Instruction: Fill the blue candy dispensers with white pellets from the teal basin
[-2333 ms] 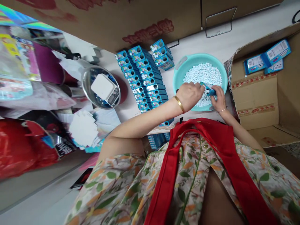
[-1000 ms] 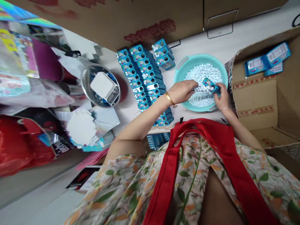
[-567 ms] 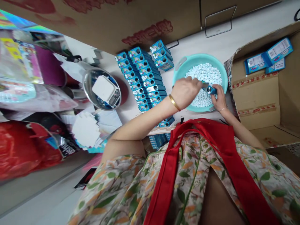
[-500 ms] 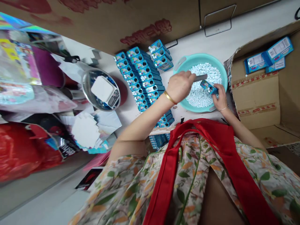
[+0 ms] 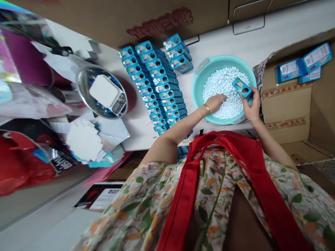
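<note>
Pellets (image 5: 227,76) lie in the basin (image 5: 197,87) by the bench's (image 5: 209,45) near edge; over them we grip a blue box (image 5: 240,86) in our right hand (image 5: 251,104), our left hand (image 5: 215,103) dipping among them, its grip hidden.

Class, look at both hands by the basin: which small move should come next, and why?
Probably lift some white pellets to the blue box with the left hand: that hand is down among them, while the right hand holds the box above the basin, its round opening facing up.
</note>
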Action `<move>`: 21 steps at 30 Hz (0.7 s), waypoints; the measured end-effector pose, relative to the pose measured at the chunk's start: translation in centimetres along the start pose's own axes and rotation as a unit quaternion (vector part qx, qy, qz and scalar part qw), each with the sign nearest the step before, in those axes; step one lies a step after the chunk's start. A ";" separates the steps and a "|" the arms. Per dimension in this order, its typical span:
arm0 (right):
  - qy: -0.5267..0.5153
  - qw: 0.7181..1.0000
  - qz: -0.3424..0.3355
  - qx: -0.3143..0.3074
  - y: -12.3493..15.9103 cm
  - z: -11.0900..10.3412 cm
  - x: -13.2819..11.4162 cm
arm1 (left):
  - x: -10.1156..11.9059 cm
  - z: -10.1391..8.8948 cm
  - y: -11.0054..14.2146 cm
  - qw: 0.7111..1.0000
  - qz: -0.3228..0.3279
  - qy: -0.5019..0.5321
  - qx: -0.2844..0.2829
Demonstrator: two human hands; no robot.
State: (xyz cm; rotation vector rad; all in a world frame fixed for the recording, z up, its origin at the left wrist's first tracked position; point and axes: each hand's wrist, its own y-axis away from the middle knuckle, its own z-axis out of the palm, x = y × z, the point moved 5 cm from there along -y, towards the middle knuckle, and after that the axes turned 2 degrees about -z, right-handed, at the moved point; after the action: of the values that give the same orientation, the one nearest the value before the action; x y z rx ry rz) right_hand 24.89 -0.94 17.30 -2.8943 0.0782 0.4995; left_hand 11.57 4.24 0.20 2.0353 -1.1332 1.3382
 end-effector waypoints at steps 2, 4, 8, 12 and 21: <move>-0.003 1.000 0.000 0.010 -0.2 0.0 0.5 | 0.4 0.9 0.3 0.999 0.033 0.041 -0.014; -0.008 1.000 -0.002 0.019 -0.4 0.0 0.9 | 0.7 1.4 0.7 0.996 0.052 0.075 -0.017; -0.012 0.999 -0.002 0.031 -0.6 -0.1 1.4 | 0.7 -0.2 2.8 0.985 0.100 0.139 0.005; 0.006 1.000 -0.003 0.017 -0.6 -0.1 0.8 | 0.8 -5.5 6.5 0.978 0.143 0.138 0.065; 0.035 0.996 -0.060 -0.056 1.3 1.6 -0.9 | 7.2 -15.2 9.0 0.987 0.052 -0.145 0.056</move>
State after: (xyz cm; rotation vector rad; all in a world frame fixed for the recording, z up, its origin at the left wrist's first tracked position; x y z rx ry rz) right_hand 23.45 -1.82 15.88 -3.0023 -0.1154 0.3926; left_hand -2.53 7.57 12.65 2.3395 -1.3295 1.2053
